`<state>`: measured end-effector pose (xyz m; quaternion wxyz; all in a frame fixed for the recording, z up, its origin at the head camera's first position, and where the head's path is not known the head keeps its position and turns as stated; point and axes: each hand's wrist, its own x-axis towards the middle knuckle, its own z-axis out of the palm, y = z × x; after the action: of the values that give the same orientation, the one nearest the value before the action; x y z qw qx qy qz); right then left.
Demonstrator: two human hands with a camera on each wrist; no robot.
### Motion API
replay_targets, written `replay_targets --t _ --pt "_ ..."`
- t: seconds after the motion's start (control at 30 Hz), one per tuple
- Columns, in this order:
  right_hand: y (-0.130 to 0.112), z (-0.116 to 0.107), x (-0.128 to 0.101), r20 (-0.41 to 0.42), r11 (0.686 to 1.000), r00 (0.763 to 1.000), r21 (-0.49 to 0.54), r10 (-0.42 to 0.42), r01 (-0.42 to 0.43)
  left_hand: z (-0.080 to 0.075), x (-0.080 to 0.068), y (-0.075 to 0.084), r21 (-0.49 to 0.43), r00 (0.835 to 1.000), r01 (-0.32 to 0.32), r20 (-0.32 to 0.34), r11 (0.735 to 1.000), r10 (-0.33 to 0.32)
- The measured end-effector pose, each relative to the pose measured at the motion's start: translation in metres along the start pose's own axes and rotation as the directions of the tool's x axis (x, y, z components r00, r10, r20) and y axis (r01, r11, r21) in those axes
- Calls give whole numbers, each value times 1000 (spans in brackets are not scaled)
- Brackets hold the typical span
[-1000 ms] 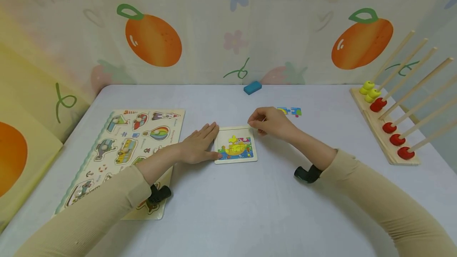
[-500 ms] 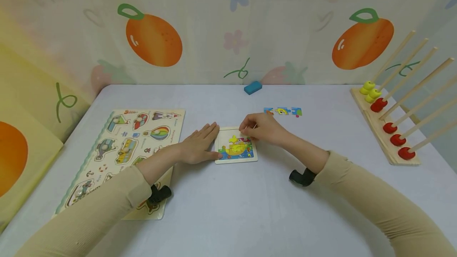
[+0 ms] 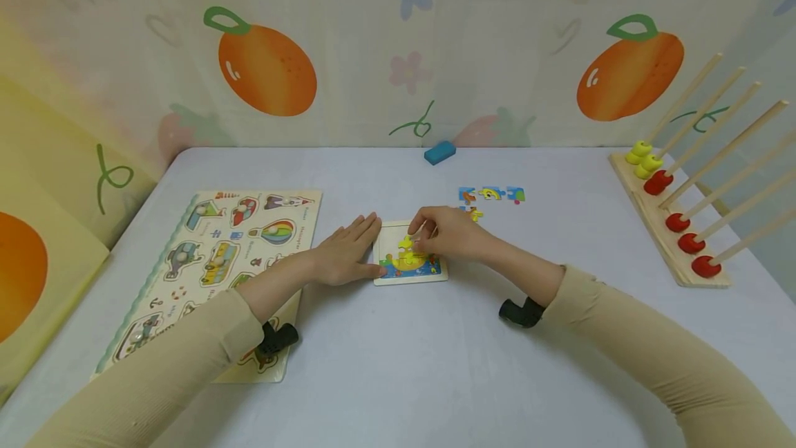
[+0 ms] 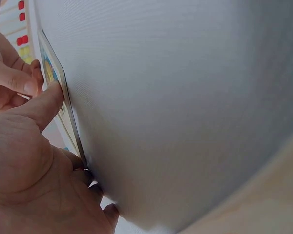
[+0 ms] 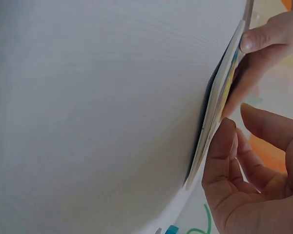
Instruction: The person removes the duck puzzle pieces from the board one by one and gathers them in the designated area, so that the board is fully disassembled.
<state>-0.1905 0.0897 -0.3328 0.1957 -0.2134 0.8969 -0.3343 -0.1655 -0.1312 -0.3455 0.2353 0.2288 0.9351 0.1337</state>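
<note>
A small jigsaw puzzle tray with a yellow duck picture lies on the table, its upper left part showing bare cream board. My left hand lies flat beside it, thumb on the lower left rim and fingertips along the left edge. Over the picture's right half, my right hand has bent fingers, the tips right at a yellow puzzle piece. In the right wrist view, its thumb and index finger stand apart with nothing visible between them. The hand hides the tray's upper right part.
Several loose puzzle pieces lie behind the right hand. A large knob puzzle board sits under the left forearm. A blue block is at the table's far edge. On the right stands a wooden peg rack with red and yellow beads.
My right hand has moved left and nearer, from the tray's upper right corner onto the picture, uncovering more loose pieces behind it. The left hand stays in place.
</note>
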Motion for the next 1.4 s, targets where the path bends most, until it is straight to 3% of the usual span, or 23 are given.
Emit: replay_targets --t 0.43,0.8,1.4 --pt "4 5 1 7 997 998 -47 -55 55 -2 -3 2 -5 1000 -7 2 1000 7" --pt "4 8 1 5 995 999 -89 -45 45 1 0 -3 -10 1000 -11 -5 1000 11" --pt "4 7 2 45 996 998 -87 -33 37 -4 -6 4 -1 1000 -19 -2 1000 18"
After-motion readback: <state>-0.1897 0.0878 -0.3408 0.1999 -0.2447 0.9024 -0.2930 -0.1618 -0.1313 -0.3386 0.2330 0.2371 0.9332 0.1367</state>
